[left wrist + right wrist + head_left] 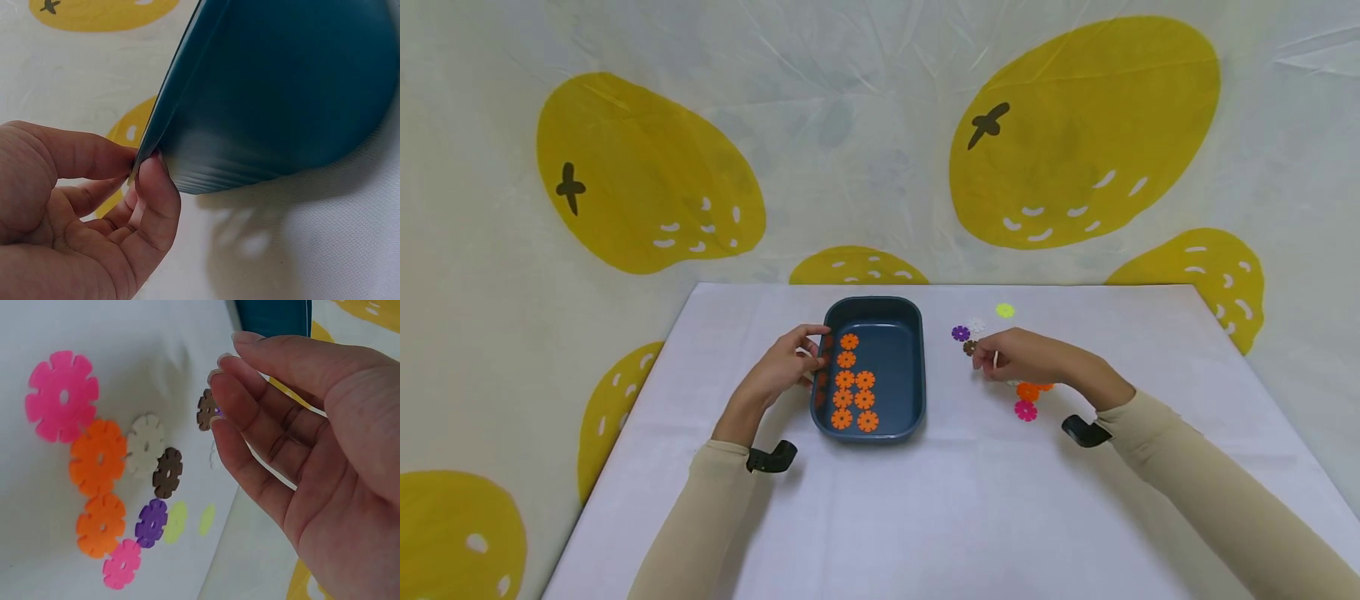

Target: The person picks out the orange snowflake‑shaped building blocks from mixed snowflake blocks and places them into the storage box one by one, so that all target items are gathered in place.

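My left hand [782, 362] pinches the left rim of a dark blue rectangular tray [922, 367], thumb and fingers on either side of the edge in the left wrist view. Inside the tray, several orange flower-shaped notched discs [844, 379] lie in two columns towards its left side. To the right of the tray, my right hand [1026, 354] hovers low over the table with loosely bent fingers and nothing between them. Its fingertips are close to a brown notched disc [206, 411]. A purple disc [961, 333] and a white disc [976, 323] lie just beyond.
Around the right hand lie loose discs: a yellow-green one [1005, 310] behind, and a pink one [1026, 410] and orange ones [97, 457] in front. The right wrist view also shows an off-white disc [145, 445]. A patterned cloth [865, 167] hangs behind the white table [880, 517].
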`<state>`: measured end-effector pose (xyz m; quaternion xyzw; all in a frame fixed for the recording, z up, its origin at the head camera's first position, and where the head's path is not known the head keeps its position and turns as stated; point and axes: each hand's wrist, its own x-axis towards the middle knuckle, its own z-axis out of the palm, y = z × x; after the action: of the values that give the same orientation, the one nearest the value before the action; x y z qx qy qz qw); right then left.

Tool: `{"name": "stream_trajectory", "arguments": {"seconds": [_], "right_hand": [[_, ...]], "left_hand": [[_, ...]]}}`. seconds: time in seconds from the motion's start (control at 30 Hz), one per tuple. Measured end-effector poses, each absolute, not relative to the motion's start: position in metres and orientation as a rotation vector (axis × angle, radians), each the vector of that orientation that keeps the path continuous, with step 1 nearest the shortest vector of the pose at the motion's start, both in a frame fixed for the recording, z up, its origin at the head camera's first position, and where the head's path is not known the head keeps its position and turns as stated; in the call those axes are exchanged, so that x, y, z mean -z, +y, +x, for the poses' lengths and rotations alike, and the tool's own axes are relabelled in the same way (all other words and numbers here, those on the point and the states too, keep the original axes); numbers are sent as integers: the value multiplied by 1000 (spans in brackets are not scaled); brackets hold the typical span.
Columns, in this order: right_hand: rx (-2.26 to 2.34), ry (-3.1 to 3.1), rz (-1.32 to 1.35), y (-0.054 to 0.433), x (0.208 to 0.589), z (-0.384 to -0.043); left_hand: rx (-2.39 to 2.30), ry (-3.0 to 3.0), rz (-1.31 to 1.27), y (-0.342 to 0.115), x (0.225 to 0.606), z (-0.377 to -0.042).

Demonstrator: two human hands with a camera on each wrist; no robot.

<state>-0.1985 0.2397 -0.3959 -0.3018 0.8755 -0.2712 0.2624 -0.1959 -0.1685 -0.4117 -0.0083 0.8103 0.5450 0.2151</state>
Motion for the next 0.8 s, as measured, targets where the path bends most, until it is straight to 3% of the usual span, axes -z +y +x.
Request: {"name": "stream_trajectory", "arguments": {"seconds": [0.8], "right_hand": [[692,2403,-711,281,414,-183]], "left_hand": [[-1500,2263,-15,-169,415,-196]]}}
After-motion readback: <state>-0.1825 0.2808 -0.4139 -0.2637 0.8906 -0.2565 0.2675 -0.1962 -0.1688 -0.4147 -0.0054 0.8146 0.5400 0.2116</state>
